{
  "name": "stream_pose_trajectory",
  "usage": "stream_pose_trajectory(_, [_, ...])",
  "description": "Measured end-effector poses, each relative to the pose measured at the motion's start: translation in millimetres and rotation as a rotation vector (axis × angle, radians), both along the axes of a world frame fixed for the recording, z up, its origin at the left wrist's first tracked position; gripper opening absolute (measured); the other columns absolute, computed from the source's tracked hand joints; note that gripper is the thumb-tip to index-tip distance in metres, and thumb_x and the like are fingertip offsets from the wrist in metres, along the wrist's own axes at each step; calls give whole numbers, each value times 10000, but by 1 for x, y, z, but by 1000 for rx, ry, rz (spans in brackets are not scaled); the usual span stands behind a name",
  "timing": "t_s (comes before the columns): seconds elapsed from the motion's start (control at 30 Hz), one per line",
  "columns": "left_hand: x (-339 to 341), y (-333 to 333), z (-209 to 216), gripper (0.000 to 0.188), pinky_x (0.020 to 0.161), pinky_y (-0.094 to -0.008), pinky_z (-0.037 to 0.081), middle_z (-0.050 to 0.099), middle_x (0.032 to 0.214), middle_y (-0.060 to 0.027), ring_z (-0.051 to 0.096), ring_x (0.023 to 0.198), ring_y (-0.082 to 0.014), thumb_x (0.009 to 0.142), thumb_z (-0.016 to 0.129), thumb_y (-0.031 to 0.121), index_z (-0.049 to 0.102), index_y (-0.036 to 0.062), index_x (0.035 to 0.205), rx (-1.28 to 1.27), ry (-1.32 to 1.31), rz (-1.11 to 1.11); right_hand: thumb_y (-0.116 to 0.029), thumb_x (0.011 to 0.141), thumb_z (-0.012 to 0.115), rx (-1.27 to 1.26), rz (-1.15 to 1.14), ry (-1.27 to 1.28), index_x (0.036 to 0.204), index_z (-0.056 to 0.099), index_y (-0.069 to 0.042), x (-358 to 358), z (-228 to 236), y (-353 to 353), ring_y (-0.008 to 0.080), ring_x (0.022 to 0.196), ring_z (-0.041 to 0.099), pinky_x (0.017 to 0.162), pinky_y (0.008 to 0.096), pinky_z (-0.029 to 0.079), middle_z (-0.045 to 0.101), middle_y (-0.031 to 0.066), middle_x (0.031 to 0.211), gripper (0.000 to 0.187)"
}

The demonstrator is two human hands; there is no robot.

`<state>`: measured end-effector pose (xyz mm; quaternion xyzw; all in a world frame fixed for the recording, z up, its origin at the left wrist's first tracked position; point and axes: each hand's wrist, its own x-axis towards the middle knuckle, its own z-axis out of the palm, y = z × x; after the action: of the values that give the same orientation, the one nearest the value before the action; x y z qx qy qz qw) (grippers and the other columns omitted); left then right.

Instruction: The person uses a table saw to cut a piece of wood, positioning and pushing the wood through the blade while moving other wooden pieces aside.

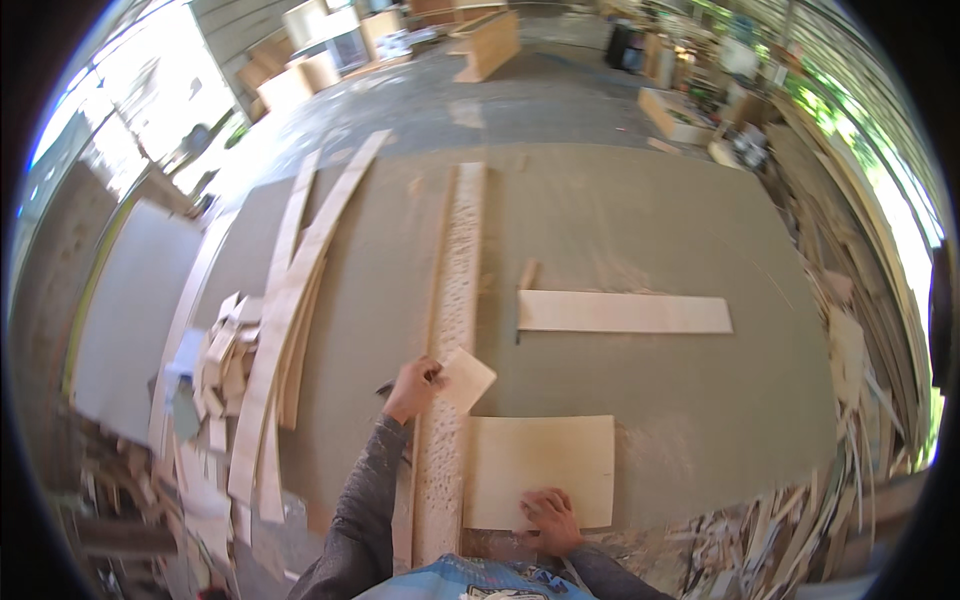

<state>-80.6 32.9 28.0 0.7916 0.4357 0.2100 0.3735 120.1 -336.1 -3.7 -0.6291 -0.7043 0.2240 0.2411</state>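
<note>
Small square (476,380): tilted like a diamond at pitted rail's (461,240) right edge; can't tell if touching. Left hand (415,389) at its 9 o'clock, fingers clamped on its left corner. Rail runs 12 to 6 o'clock on the worktop (700,400).

Panel (540,460) flat at 5 o'clock from the square, just right of rail. Right hand (549,518) on panel's near edge, fingers slightly apart, pressed to nothing but its top face as far as visible.

Further out: slim board (625,312) at 2, long strips (304,275) crossed at 10, offcuts (225,375) piled at 9, scrap (735,540) at 4.
</note>
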Motion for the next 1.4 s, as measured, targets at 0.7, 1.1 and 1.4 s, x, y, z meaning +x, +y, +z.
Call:
stream_pose_trajectory(0.7, [-119, -110, -55, 269, 738, -305, 515, 701, 1029, -78, 663, 910, -170, 930, 698, 154, 685, -20, 1135, -124, -323, 824, 16, 715, 682, 129, -573, -352, 1322, 493, -42, 267, -7, 258, 328, 1342, 446, 1096, 474, 382, 523, 133, 1368, 639])
stream_pose_trajectory(1.1, [-113, -119, -2, 167, 741, -291, 516, 671, 1028, -83, 653, 903, -175, 885, 670, 2, 691, 8, 1051, 213, -161, 698, -76, 547, 834, -268, -379, -527, 1342, 476, -118, 325, 2, 257, 292, 1381, 433, 1128, 570, 377, 511, 94, 1401, 873])
stream_pose_trajectory(1.4, [-57, -154, -12, 177, 807, -342, 526, 669, 1045, -128, 663, 914, -266, 856, 684, -23, 693, -1, 1031, 258, -182, 478, -143, 513, 845, -173, -234, -479, 1333, 532, -116, 280, 30, 155, 292, 1392, 416, 1118, 767, 266, 510, 71, 1424, 878])
